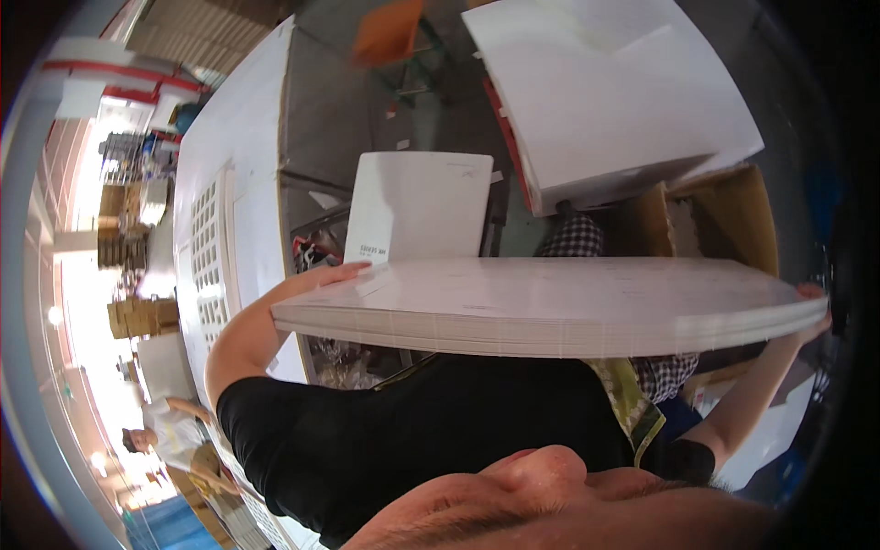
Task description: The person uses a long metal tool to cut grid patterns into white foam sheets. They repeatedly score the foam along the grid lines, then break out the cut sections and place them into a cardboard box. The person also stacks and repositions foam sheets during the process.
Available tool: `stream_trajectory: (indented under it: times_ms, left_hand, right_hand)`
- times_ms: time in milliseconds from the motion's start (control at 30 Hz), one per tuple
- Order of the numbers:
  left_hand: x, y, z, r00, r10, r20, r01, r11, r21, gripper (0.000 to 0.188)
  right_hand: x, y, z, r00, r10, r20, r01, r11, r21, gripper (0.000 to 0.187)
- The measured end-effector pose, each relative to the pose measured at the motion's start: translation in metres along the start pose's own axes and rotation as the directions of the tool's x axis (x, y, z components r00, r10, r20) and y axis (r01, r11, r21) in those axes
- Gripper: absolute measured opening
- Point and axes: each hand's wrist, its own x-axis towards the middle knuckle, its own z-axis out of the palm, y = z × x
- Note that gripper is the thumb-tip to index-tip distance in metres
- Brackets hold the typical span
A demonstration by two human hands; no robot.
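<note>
A thick stack of large white sheets spans the space in front of my body, its layered edge facing me. My left hand grips its left end, the fingers lying along the far corner. At the opposite end my right hand is wrapped round the stack's edge, partly hidden by it. Just beyond my left hand stands a white machine-like panel with rounded corners and small dark print. Checkered cloth shows behind the stack.
To the left runs a long white table bearing a grid-cut panel. Another pile of white sheets lies ahead on the right, above an open cardboard box. An orange stool stands farther off. Another person is at lower left.
</note>
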Motion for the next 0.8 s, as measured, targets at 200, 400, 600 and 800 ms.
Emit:
stream_trajectory:
  times_ms: [200,400,600,800]
  left_hand:
    - [-0.009,0.013,0.011,0.990,0.141,-0.020,-0.141,0.990,-0.024,0.044]
    - [-0.027,0.043,0.028,0.958,0.286,-0.028,-0.286,0.958,-0.006,0.044]
    - [-0.037,0.114,0.064,0.924,0.381,-0.041,-0.379,0.924,0.049,0.044]
    - [-0.004,0.170,0.059,0.840,0.542,0.023,-0.542,0.835,0.095,0.045]
  right_hand:
    - [-0.018,-0.011,0.027,0.998,-0.035,0.047,0.031,0.997,0.068,0.067]
    - [-0.038,-0.034,0.032,0.943,-0.218,0.250,0.110,0.916,0.385,0.061]
    - [-0.007,-0.065,0.037,0.967,-0.162,-0.195,0.201,0.959,0.202,0.068]
    - [0.078,-0.039,0.070,0.924,-0.377,-0.067,0.373,0.846,0.381,0.069]
